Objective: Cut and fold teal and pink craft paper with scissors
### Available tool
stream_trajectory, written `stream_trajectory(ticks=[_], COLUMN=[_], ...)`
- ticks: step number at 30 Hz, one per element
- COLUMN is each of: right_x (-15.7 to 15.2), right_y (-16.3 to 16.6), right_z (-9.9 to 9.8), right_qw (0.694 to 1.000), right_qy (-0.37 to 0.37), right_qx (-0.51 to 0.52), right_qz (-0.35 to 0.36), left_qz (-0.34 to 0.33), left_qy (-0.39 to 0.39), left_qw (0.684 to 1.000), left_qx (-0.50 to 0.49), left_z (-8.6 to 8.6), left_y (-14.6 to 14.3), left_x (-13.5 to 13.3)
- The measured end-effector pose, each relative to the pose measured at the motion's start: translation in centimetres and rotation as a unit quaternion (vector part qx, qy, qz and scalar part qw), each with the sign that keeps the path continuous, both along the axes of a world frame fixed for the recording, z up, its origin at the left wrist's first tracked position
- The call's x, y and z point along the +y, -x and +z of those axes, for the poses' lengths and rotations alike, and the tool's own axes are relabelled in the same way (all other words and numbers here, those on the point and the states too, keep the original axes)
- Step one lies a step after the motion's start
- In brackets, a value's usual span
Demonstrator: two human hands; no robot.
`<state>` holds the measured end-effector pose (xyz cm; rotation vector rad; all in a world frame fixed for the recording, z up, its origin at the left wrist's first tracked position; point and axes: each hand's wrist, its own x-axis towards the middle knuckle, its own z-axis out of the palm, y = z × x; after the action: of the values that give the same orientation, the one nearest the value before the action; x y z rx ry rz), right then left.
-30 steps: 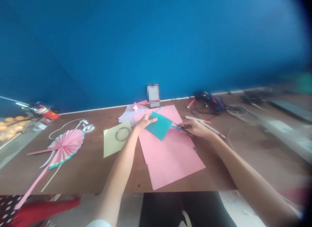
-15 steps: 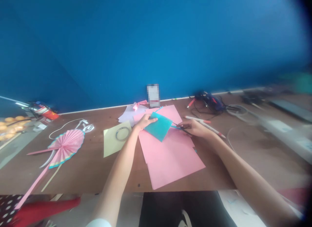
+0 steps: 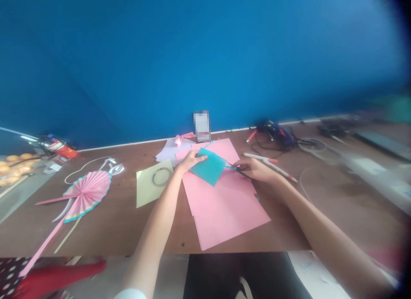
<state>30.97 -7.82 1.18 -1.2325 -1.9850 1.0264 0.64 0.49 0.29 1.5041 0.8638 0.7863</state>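
Left hand point(image 3: 190, 161) pinches teal paper point(image 3: 210, 169), thumb on top, right hand point(image 3: 257, 168) curls round dark-handled tool point(image 3: 243, 172), arms point(image 3: 162, 215) outstretched.

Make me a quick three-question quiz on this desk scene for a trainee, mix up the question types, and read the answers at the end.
1. Which hand holds the teal paper?
2. True or false: the dark ring lies on the pale yellow sheet.
3. Pick one. The pleated fan is mainly: A) green, B) pink, C) black.

Key: 1. The left hand. 2. True. 3. B.
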Motion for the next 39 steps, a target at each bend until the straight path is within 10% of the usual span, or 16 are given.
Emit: stream_trajectory(ticks=[39], right_x=[-1.3], right_y=[2.4], right_z=[1.7], right_qw=[0.998], right_qy=[0.062], right_qx=[0.015], right_qz=[0.021], left_qz=[-0.042], left_qy=[0.017], left_qw=[0.999], left_qx=[0.001], left_z=[0.6], left_y=[0.2], left_x=[-0.3])
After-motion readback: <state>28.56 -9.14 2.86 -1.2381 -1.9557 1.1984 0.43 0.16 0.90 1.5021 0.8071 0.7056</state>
